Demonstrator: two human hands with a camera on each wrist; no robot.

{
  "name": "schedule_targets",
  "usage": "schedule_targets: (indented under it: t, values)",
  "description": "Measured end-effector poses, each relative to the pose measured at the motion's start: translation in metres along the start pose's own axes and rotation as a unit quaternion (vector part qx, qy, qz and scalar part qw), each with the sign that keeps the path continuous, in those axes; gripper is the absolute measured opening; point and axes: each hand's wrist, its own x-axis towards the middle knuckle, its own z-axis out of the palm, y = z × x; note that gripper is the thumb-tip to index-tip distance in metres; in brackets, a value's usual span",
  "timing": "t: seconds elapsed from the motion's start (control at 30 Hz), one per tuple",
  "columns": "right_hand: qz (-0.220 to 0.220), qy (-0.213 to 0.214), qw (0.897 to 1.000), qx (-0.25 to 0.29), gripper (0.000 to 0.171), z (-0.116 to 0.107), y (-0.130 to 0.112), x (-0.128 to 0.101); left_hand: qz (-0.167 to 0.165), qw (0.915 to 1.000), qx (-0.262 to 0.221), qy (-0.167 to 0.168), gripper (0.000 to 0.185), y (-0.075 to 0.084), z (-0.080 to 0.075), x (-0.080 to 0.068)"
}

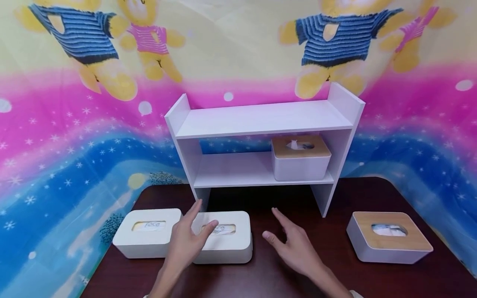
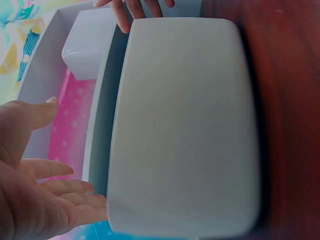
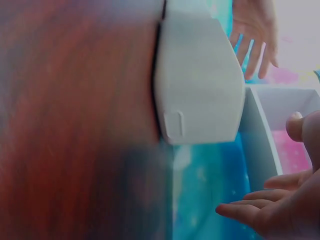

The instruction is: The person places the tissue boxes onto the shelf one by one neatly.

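A cream tissue box (image 1: 223,251) with a slot on top lies on the dark table, between my two hands. My left hand (image 1: 186,240) hovers at its left end, thumb and fingers spread, overlapping the box in the head view. To its right, my right hand (image 1: 298,246) is held apart from it, fingers extended and thumb raised. Both palms face inward, with nothing in either grasp. The left wrist view shows the long side of this box (image 2: 185,125) beside my left fingers. Its end face appears in the right wrist view, a short way from my right hand (image 3: 285,205).
Another cream tissue box (image 1: 143,244) sits at the left. A white box with a wooden lid (image 1: 398,244) stands at the right. Behind, a white two-tier shelf (image 1: 264,120) holds a similar wooden-lidded box (image 1: 302,165) on its lower board. A patterned cloth (image 1: 231,49) hangs behind the table.
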Motion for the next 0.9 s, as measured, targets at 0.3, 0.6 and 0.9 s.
schedule_targets:
  t: [0.3,0.6,0.9]
  values:
    - [0.025,-0.06,0.997,0.03,0.099,0.029,-0.006,-0.006,-0.018,0.9995,0.018,-0.02,0.095,-0.018,-0.008,-0.023]
    - [0.024,-0.085,0.995,0.042,0.108,0.05,-0.005,-0.008,-0.047,0.9974,0.026,-0.047,0.108,-0.037,-0.01,-0.038]
    - [-0.004,-0.081,0.996,0.036,0.097,0.055,-0.01,-0.01,-0.042,0.998,0.023,-0.042,0.109,-0.054,-0.009,-0.046]
